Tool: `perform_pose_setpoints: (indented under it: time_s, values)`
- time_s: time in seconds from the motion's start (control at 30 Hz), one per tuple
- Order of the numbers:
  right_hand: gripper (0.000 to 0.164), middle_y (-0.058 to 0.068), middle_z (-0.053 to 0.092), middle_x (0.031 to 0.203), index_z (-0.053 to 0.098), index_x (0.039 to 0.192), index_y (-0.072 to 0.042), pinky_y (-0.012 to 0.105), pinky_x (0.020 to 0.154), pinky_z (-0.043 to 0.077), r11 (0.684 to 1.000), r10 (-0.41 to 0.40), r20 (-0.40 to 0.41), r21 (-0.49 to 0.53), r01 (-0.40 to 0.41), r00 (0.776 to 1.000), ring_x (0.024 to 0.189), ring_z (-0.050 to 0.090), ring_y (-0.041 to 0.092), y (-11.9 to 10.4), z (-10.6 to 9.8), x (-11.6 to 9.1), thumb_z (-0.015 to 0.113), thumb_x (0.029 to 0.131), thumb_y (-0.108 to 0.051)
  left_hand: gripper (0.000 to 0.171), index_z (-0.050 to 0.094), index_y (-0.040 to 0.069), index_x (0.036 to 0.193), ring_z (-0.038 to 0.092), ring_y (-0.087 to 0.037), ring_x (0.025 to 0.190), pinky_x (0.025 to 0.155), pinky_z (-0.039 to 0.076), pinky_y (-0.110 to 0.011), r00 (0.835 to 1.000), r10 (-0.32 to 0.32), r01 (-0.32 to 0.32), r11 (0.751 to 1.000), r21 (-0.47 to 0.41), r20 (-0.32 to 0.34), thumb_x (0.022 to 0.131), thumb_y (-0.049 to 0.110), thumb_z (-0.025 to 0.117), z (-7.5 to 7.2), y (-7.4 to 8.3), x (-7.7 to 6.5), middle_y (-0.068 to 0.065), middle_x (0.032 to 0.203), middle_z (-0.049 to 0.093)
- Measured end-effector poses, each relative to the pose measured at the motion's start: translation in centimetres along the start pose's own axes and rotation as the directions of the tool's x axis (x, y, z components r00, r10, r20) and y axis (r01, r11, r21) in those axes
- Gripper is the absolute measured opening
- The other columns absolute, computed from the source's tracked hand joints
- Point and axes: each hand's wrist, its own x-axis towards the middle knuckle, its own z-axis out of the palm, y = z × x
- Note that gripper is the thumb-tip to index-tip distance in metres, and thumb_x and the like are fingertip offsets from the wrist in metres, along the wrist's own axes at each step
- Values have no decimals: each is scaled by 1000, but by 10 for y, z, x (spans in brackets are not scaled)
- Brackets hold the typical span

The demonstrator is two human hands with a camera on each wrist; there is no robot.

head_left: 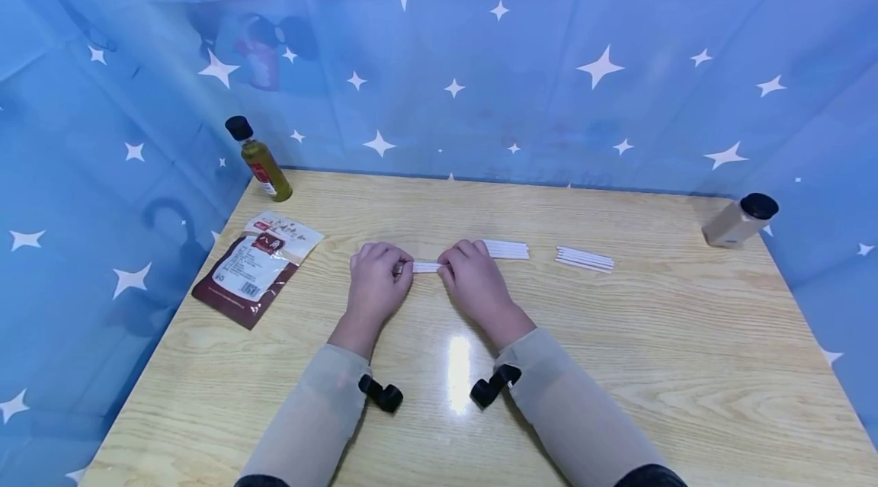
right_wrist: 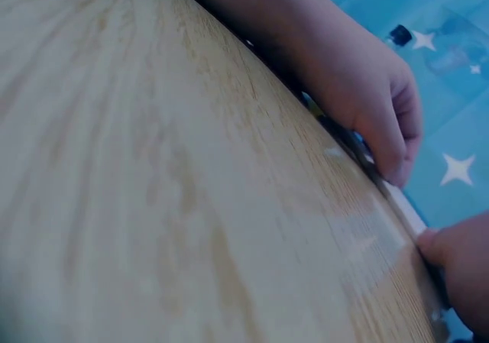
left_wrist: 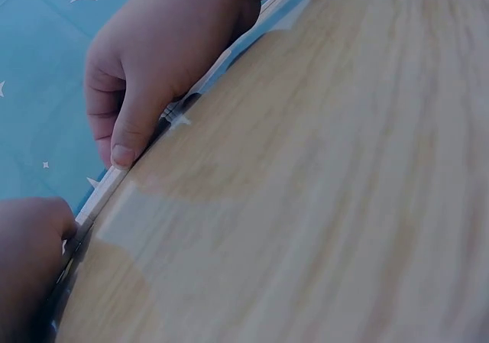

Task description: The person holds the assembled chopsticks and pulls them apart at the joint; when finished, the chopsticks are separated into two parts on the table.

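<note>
Between my two hands a few thin white sticks [head_left: 425, 267] lie low at the table, side by side. My left hand [head_left: 376, 281] pinches their left end between thumb and curled fingers. At the right end, my right hand [head_left: 475, 277] grips with thumb and fingertips. The left wrist view has the white strip of sticks [left_wrist: 103, 194] running between both thumbs. In the right wrist view the sticks [right_wrist: 405, 209] look much the same, their ends hidden by the fingers. Just beyond my right hand lies a row of similar white sticks [head_left: 509, 249], partly covered by it.
Another group of white sticks [head_left: 584, 258] lies farther right. At the left are a maroon and white food packet [head_left: 250, 266] and a black-capped bottle of yellow-green liquid [head_left: 267, 171]. A black-lidded jar [head_left: 737, 222] stands at the right edge. Blue starry cloth [head_left: 439, 37] hangs behind the wooden table [head_left: 686, 365].
</note>
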Motion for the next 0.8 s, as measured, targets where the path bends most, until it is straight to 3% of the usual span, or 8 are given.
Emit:
perform_pose_setpoints:
  time_s: [0.33,0.57,0.8]
  values:
    - [11,3,67,109,74,107,-11,38,89,50,999,15,-8,48,-15,1000,101,55,24,1,0,-1,72,105,-22,8,80,13,99,61,-28,105,95,40,-50,1000,5,-5,1000,-18,3,98,19,75,-2,1,-1,-2,103,73]
    - [11,2,66,109,74,106,-11,38,90,51,994,42,-55,100,-37,998,103,55,24,3,1,-2,68,106,-21,15,80,17,111,59,-27,112,98,36,-51,999,-20,19,1000,10,48,102,27,72,-3,2,-1,-1,110,74]
    - [13,5,66,109,73,107,-10,41,91,53,991,70,-160,124,-50,985,103,57,26,4,0,-4,66,108,-21,17,78,16,109,59,-27,112,101,35,-53,1000,2,-2,1000,12,11,102,31,75,-3,0,-1,-1,110,76]
